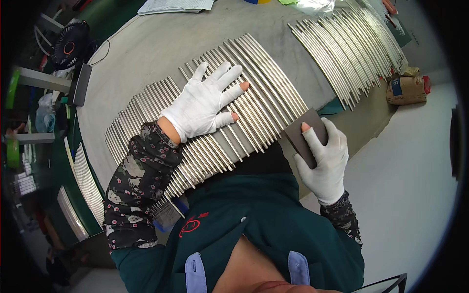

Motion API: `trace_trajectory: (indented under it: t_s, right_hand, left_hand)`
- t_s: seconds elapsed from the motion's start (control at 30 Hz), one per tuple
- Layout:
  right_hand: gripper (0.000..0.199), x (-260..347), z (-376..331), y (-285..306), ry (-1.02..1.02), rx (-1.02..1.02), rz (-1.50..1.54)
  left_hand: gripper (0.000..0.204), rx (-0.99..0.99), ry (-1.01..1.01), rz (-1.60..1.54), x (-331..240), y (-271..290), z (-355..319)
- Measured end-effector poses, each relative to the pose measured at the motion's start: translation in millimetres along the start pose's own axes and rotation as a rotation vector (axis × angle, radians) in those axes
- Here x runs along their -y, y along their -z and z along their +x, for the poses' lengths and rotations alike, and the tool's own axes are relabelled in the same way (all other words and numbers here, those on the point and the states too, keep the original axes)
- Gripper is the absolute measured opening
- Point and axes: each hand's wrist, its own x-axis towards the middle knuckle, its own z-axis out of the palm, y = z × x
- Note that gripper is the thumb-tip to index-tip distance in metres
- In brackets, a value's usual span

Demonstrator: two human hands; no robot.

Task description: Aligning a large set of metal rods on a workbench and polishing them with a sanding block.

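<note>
Slim shiny metal rods [266, 83] lie side by side across the tabletop in front of me. My left hand [205, 100], in a white glove with two fingertips bare, rests flat on the middle of the rods with its fingers spread. At the right end of the row, my right hand [326, 158], gloved the same way, grips a flat dark grey rectangular block [307, 134]. The block's upper left edge is right at the ends of the rods; whether it touches them I cannot tell. Part of the block is hidden behind my fingers.
A second batch of metal rods [349, 53] lies at the far right, by a brown paper bag [408, 90]. Papers [175, 5] lie at the far edge. A black fan [71, 44] stands at the left, with more rods [88, 183] below it.
</note>
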Motion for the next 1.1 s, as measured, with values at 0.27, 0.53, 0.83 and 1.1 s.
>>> trace_trajectory:
  t_s: [0.27,0.53,0.83,1.1]
  right_hand:
    - [0.059,20.2,25.0,-12.1,0.050,0.042,-0.090]
    - [0.057,11.2,28.1,-1.2,0.080,0.101,-0.034]
    - [0.058,-6.3,7.9,11.0,-0.024,-0.004,0.023]
    - [0.065,-6.2,6.4,5.9,-0.010,0.006,0.061]
  left_hand:
    - [0.068,0.010,0.009,0.009,-1.4,3.0,0.9]
    - [0.067,-0.016,0.016,-0.001,-1.1,-1.5,0.1]
    - [0.071,-0.055,0.016,0.041,-2.7,-3.4,10.5]
    - [0.077,0.034,-0.011,0.008,-4.9,-1.7,-5.3]
